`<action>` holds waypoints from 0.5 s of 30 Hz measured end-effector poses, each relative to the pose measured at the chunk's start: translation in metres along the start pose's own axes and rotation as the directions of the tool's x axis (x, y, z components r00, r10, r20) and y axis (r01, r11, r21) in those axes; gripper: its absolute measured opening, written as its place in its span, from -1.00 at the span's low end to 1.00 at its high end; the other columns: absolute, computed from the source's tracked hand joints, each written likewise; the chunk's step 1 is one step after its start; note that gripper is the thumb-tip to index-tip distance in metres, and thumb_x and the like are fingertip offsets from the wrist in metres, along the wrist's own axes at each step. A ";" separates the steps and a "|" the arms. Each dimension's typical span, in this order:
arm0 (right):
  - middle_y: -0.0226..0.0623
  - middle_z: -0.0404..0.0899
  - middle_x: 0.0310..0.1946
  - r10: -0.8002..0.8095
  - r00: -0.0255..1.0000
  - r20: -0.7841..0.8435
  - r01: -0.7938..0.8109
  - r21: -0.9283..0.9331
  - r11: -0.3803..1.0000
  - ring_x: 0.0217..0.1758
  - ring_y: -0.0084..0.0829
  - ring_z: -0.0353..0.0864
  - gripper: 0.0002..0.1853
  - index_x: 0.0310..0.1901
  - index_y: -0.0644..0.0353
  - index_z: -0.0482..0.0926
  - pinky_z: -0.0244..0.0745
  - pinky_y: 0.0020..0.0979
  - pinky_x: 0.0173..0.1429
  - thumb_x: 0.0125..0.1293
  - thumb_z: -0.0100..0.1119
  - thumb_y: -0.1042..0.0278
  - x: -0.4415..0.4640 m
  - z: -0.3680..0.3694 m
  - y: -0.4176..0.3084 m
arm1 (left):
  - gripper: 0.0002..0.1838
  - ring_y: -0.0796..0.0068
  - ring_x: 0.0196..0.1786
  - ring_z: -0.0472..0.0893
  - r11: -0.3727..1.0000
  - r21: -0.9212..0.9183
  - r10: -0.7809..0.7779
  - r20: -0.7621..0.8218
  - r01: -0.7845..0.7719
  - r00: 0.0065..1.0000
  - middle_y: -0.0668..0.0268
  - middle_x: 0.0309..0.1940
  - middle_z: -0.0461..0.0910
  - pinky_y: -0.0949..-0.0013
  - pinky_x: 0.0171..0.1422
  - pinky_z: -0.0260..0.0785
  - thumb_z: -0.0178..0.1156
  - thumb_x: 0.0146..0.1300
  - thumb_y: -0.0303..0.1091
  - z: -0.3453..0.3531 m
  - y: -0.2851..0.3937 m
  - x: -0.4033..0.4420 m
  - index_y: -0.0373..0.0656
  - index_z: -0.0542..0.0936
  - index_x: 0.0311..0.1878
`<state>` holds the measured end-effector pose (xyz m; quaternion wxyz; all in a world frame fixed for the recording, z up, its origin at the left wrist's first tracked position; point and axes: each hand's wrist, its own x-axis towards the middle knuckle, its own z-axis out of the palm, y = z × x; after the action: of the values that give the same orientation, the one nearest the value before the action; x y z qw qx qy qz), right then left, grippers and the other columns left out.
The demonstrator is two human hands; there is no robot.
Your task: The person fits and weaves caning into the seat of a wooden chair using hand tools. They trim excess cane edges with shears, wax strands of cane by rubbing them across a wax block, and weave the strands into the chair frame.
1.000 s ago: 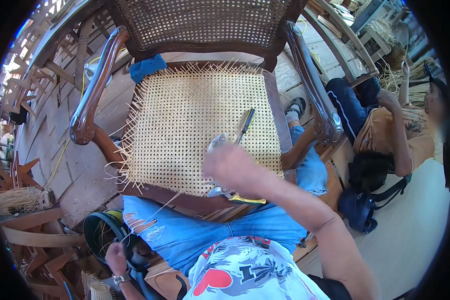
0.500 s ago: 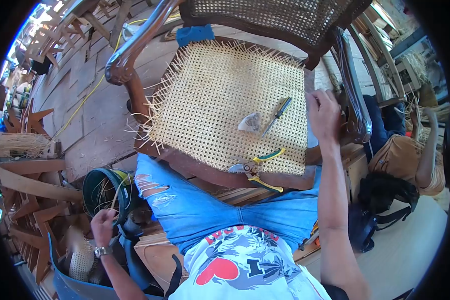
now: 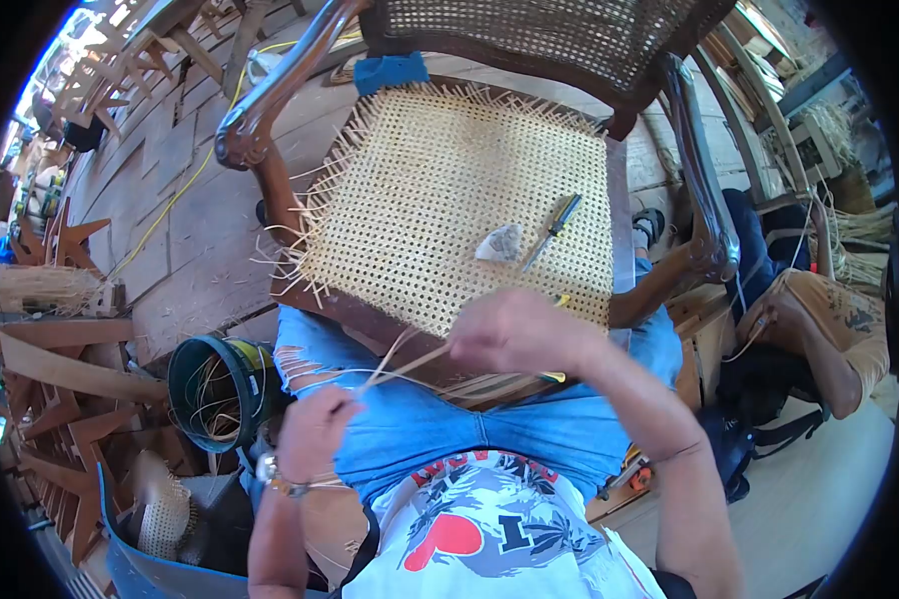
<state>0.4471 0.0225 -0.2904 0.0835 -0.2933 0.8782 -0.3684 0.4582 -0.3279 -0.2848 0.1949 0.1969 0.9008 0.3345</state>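
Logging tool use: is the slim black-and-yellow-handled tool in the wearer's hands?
No, the tool lies on the pale woven cane seat, untouched by left hand or right hand.

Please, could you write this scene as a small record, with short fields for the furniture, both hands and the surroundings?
Furniture: dark brown carved wooden armchair
Seat surface: pale woven cane panel, loose ends along back and left edges
Left hand: closed on a thin pale cane strand
Right hand: closed on the same strand, above the panel's front edge
On the panel: black-and-yellow-handled screwdriver; rough whitish lump, material unclear
Left side: round dark green bucket
Right side: person in orange shirt
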 end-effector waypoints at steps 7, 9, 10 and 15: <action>-0.12 0.77 -0.19 0.454 0.865 -0.214 -0.473 -0.043 0.880 -0.09 -0.09 0.76 -0.77 -0.08 0.16 0.75 0.61 -0.17 0.07 0.41 0.16 0.27 -0.006 -0.093 0.116 | -0.56 -0.05 -0.21 0.71 0.571 0.243 -0.455 -0.702 0.784 0.549 -0.09 -0.25 0.75 0.00 -0.09 0.50 0.22 0.47 -0.06 -0.178 -0.376 -0.213 -0.36 0.67 -0.12; -0.06 0.77 -0.21 0.475 0.812 -0.340 -0.542 -0.136 0.829 -0.11 -0.06 0.77 -0.77 -0.10 0.21 0.74 0.61 -0.14 0.05 0.39 0.18 0.29 -0.011 -0.106 0.132 | -0.43 -0.15 -0.15 0.72 0.359 0.023 -0.537 -0.813 0.933 0.226 -0.19 -0.23 0.73 -0.09 -0.05 0.48 0.21 0.45 0.05 -0.220 -0.437 -0.289 -0.45 0.66 -0.11; -0.04 0.77 -0.22 0.493 0.771 -0.403 -0.593 -0.172 0.786 -0.11 -0.04 0.77 -0.77 -0.10 0.23 0.73 0.62 -0.13 0.04 0.39 0.18 0.29 -0.013 -0.110 0.137 | -0.47 0.06 -0.29 0.59 0.387 -0.220 -0.581 -0.813 0.896 0.051 0.02 -0.35 0.66 0.03 -0.16 0.44 0.19 0.48 0.04 -0.233 -0.448 -0.305 -0.40 0.62 -0.20; 0.03 0.73 -0.27 0.519 0.764 -0.384 -0.645 -0.422 0.637 -0.10 0.04 0.74 -0.72 -0.18 0.30 0.72 0.59 -0.07 0.00 0.43 0.15 0.24 0.022 -0.101 0.117 | -0.66 0.60 -0.48 0.34 0.869 -0.423 -0.429 -0.902 0.257 -0.035 0.54 -0.47 0.33 0.39 -0.42 0.21 0.17 0.57 -0.01 -0.251 -0.336 -0.231 -0.10 0.56 -0.18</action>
<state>0.3393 0.1356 -0.2985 0.0129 0.0404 0.9946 -0.0946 0.4569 -0.8066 -0.2868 -0.3778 -0.3255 0.7822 0.3734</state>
